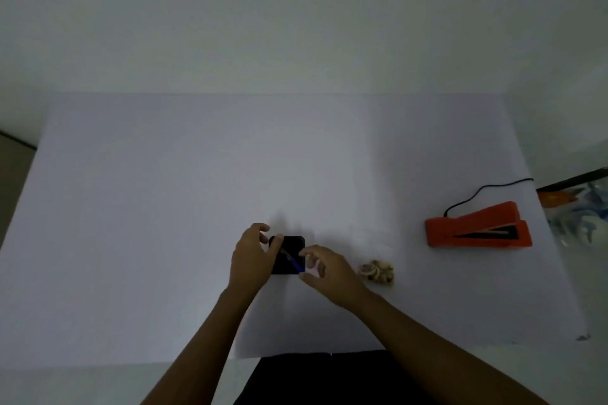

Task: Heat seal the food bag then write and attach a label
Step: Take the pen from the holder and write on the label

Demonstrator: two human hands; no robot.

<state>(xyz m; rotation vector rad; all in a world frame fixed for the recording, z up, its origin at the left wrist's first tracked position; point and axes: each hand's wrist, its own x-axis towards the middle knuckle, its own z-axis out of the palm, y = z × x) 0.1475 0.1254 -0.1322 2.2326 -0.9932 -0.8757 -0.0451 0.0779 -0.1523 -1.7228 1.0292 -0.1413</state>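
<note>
Dimly, left hand (251, 253) fingers gripping black pad (289, 248), right hand (324, 268) fingers pinching blue pen (293, 260)

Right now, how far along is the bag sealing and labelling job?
Sealing cannot be confirmed: the orange heat sealer sits idle at the right, and the small clump of food lies near it, its bag too dim to judge. In hand: the left hand steadies a black pad and the right hand reaches a blue pen lying on it. Writing and attaching the label remain.

txt: none legible | sealer (478, 227): no readable brand | black pad (288, 253): no markings seen
</note>
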